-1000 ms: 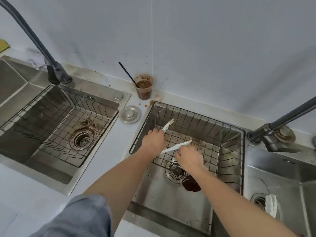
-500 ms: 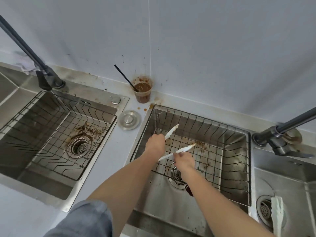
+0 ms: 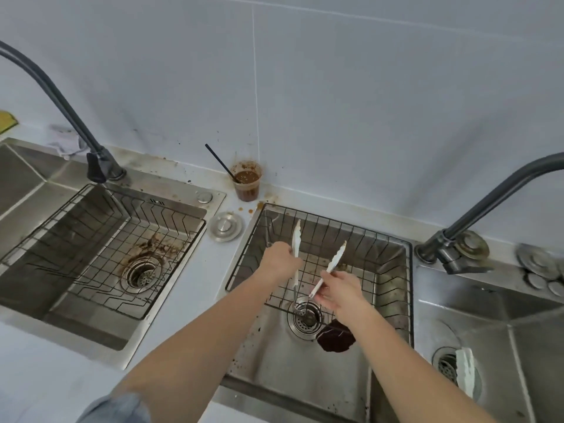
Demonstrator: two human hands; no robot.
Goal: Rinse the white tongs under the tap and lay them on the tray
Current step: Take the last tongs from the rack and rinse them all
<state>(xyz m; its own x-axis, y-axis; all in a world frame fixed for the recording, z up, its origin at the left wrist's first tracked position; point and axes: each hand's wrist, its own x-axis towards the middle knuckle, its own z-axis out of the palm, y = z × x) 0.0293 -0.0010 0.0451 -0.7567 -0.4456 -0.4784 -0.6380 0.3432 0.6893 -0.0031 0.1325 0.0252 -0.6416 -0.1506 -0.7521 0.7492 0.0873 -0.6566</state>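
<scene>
Head view looks down on a row of steel sinks set in a pale counter, with both bare forearms reaching over the middle sink (image 3: pixel 305 377). The left hand (image 3: pixel 279 262) is curled closed around one arm of the white tongs (image 3: pixel 296 254), its knuckles up, gripping that arm partway along so the toothed tip stands up past the fingers toward the back wall. The right hand (image 3: pixel 340 290) pinches the other arm of the tongs between thumb and fingertips, fingers loosely bent rather than fisted, and that arm slants up and to the right with its tip free. The two arms of the tongs are spread wide into a V whose joined end points down toward the drain (image 3: pixel 305 315); the tongs are held in the air above a black wire basket (image 3: pixel 381 270) that hangs in the back half of the middle sink. A dark brown patch (image 3: pixel 335 340) lies on the sink floor just beside the drain. Behind the basket, a plastic cup (image 3: pixel 247 184) of brown sauce with a black straw stands on the counter against the wall. A grey tap (image 3: pixel 488 206) rises at the right of the middle sink, its spout running out of the frame; no water can be seen on the tongs.
</scene>
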